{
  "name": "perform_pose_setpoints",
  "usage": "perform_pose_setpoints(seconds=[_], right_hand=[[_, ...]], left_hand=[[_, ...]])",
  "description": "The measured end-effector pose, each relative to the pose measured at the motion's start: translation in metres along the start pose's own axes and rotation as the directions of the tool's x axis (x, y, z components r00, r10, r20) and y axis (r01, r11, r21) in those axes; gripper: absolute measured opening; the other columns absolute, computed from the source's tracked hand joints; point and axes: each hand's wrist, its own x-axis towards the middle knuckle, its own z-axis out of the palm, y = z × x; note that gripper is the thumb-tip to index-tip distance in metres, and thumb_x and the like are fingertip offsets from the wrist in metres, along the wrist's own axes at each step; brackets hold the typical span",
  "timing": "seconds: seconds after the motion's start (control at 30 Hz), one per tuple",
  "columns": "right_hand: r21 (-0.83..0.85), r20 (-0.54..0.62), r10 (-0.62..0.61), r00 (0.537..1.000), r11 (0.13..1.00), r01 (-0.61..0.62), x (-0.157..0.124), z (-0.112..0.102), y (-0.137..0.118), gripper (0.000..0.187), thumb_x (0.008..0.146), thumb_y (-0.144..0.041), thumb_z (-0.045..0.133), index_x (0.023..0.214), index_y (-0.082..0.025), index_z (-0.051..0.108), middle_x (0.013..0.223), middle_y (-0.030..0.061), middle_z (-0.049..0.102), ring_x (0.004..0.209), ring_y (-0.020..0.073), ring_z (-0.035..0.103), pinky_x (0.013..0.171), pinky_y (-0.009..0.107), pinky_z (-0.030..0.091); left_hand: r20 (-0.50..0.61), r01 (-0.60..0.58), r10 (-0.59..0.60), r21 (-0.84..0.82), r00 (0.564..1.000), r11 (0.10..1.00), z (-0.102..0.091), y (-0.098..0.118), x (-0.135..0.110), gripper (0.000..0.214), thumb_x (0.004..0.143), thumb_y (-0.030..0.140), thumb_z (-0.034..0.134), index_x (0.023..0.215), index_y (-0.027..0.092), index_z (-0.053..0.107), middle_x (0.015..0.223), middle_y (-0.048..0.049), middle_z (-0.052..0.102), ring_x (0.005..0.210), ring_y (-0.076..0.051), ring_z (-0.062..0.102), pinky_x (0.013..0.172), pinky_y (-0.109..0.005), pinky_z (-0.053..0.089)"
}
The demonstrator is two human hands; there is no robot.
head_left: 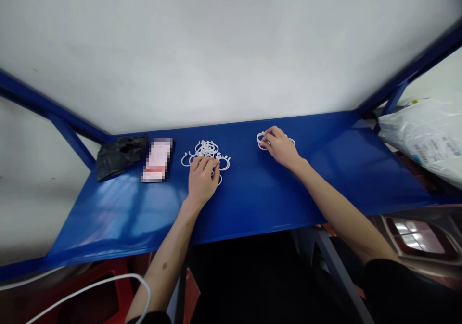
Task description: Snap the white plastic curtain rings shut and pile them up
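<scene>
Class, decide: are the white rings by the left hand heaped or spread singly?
Heaped: the white rings bunch together, many visibly overlapping, at the left hand.

A single camera, worn on the person's head, looks forward and steeply down over the front edge of a blue tabletop point(249, 208). It sits above and behind the left hand point(202, 182) and the right hand point(279, 146), near enough that both forearms run up from the lower part of the picture. The view is wide (the tabletop's full breadth fits), and it faces the white wall point(231, 49) behind, which fills the top. The tabletop's back edge climbs slightly rightward across the picture.
</scene>
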Motion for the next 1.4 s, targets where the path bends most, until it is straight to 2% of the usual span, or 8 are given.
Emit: perform_pose_setpoints(seconds=[0.1,0.23,0.33,0.53,0.67,0.83,1.3,1.4], right_hand=[[0.016,-0.003,0.008,1.000,1.000,-0.008,-0.013,-0.003,0.007,0.011,0.098,-0.027,0.058,0.094,-0.019,0.065,0.112,0.0121,0.060,0.099,0.0257,0.059,0.085,0.040,0.053],[0.070,0.069,0.023,0.997,0.997,-0.028,-0.027,0.005,0.013,0.009,0.097,-0.027,0.059,0.099,-0.019,0.064,0.109,0.0108,0.062,0.097,0.0249,0.061,0.084,0.038,0.054],[0.080,0.069,0.042,0.997,0.996,-0.048,-0.031,0.010,0.013,0.011,0.098,-0.026,0.056,0.103,-0.019,0.063,0.111,0.0107,0.063,0.097,0.0249,0.061,0.082,0.037,0.053],[-0.028,0.096,-0.056,0.994,0.998,0.059,-0.025,0.011,0.006,0.013,0.101,-0.023,0.052,0.102,-0.018,0.064,0.104,0.0098,0.068,0.089,0.0246,0.059,0.083,0.037,0.049],[-0.088,0.101,-0.067,0.993,0.993,0.076,-0.026,0.014,0.001,0.016,0.101,-0.025,0.052,0.104,-0.016,0.065,0.102,0.0100,0.067,0.088,0.0241,0.058,0.078,0.035,0.047],[-0.088,0.099,-0.074,0.992,0.993,0.083,-0.034,0.017,-0.008,0.022,0.103,-0.029,0.050,0.094,-0.016,0.066,0.095,0.0101,0.066,0.083,0.0225,0.058,0.076,0.034,0.044],[-0.040,0.104,-0.161,0.981,0.985,0.166,-0.044,0.005,-0.021,0.020,0.104,-0.026,0.048,0.099,-0.017,0.065,0.099,0.0095,0.069,0.086,0.0220,0.060,0.078,0.034,0.046],[-0.004,0.088,-0.216,0.972,0.976,0.217,-0.045,0.004,-0.033,0.022,0.105,-0.024,0.045,0.101,-0.016,0.065,0.096,0.0090,0.070,0.085,0.0212,0.061,0.076,0.033,0.045]], left_hand=[[0.006,0.008,-0.008,-0.008,1.000,1.000,0.000,0.001,0.000,0.012,0.093,0.015,0.058,0.100,0.019,0.066,0.097,-0.0067,0.072,0.098,-0.024,0.057,0.093,-0.042,0.049],[0.010,0.010,-0.010,-0.016,1.000,1.000,0.000,0.001,0.000,0.012,0.093,0.016,0.058,0.100,0.020,0.066,0.097,-0.0068,0.072,0.099,-0.024,0.057,0.094,-0.042,0.049],[0.015,0.008,-0.008,-0.021,1.000,1.000,0.002,0.001,-0.001,0.012,0.093,0.016,0.058,0.101,0.021,0.066,0.097,-0.0069,0.072,0.099,-0.025,0.058,0.094,-0.042,0.049],[0.039,0.003,-0.002,-0.024,0.999,1.000,0.004,0.001,-0.002,0.012,0.093,0.016,0.058,0.100,0.021,0.066,0.095,-0.0063,0.072,0.098,-0.024,0.057,0.095,-0.041,0.048],[0.062,0.002,0.000,-0.036,0.998,0.999,0.004,0.003,-0.002,0.012,0.093,0.016,0.057,0.099,0.020,0.066,0.095,-0.0063,0.072,0.097,-0.024,0.057,0.093,-0.040,0.049],[0.094,0.010,-0.004,-0.064,0.996,0.998,0.004,0.006,-0.002,0.013,0.093,0.016,0.056,0.098,0.021,0.067,0.095,-0.0058,0.073,0.097,-0.023,0.060,0.093,-0.041,0.049],[0.107,-0.088,0.096,-0.081,0.990,0.993,0.004,0.016,-0.004,0.016,0.092,0.013,0.058,0.101,0.022,0.069,0.094,-0.0048,0.074,0.097,-0.022,0.063,0.095,-0.040,0.050],[0.119,-0.159,0.166,-0.065,0.979,0.985,0.006,0.023,-0.006,0.023,0.092,0.013,0.058,0.112,0.021,0.068,0.102,-0.0061,0.075,0.100,-0.022,0.065,0.097,-0.039,0.050]])
